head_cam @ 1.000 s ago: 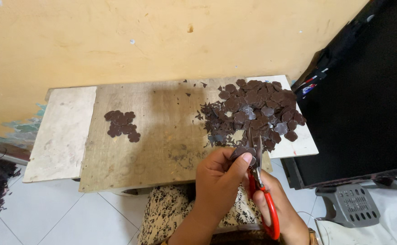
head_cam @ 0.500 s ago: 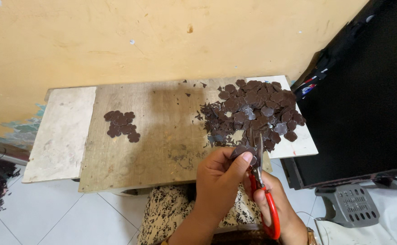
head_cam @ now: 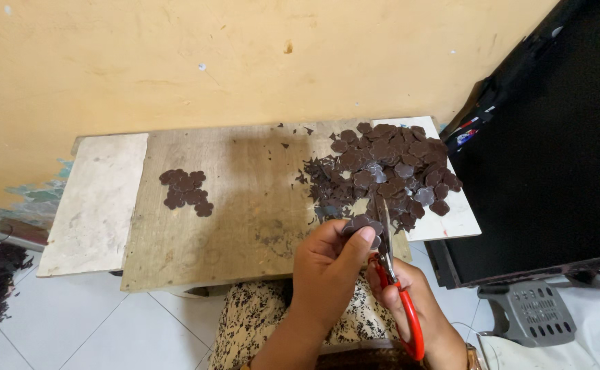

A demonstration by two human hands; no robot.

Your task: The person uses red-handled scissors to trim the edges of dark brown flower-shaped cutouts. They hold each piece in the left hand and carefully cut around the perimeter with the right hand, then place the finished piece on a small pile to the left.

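Two hands work at the worn wooden surface (head_cam: 245, 205): the left hand (head_cam: 327, 274) pinches one dark brown round cut-out piece (head_cam: 360, 223) in a closed grip, while the right hand (head_cam: 409, 308) grips one pair of red-handled scissors (head_cam: 392, 274). Two brown heaps lie there: a large pile (head_cam: 389, 171) just beyond the hands, a small cluster (head_cam: 187, 190) well apart.

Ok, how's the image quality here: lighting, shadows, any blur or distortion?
Head view: soft, even daylight, no glare; a faint shadow falls on the wooden board; left hand, scissors and the big pile of dark discs are sharp; wide-angle bending shows at the edges.
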